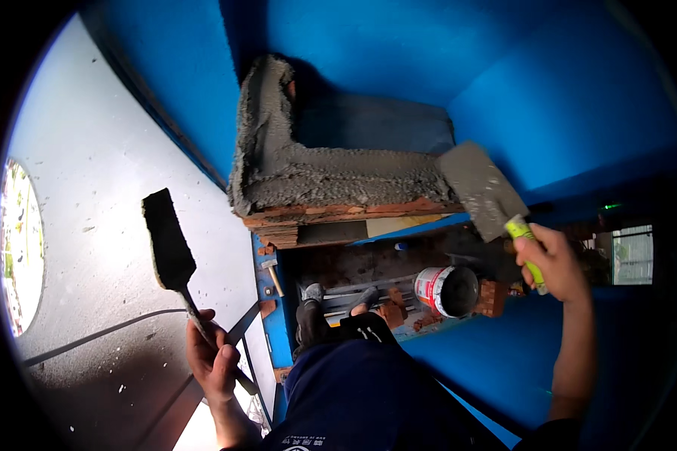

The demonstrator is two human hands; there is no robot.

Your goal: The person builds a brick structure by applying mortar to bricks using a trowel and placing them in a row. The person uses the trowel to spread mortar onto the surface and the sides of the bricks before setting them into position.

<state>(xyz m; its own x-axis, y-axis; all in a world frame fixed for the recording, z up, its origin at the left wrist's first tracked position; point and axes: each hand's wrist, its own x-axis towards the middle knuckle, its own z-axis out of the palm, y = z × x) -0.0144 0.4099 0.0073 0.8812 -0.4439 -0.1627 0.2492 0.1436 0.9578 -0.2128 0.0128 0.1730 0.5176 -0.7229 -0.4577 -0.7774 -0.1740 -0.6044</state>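
Note:
My left hand (217, 359) is wrapped round the handle of a dark, long-bladed trowel (168, 240), raised at the left in front of the pale panel. In my right hand (553, 263) is the yellow-green handle of a wide, flat plastering trowel (483, 189). Its grey, smeared blade is at the right end of an L-shaped low brick wall (353, 213). Wet grey mortar (331, 174) coats the wall's top and its far left arm, rough and ridged. Whether the blade touches the mortar I cannot tell.
Below the wall, near my feet, stands a white and red bucket (431, 289). Red bricks (492, 298) lie beside it, with more bricks (391, 308) nearer my feet. A hammer (273, 276) rests on the left ledge. Blue walls (564, 113) enclose the far and right sides.

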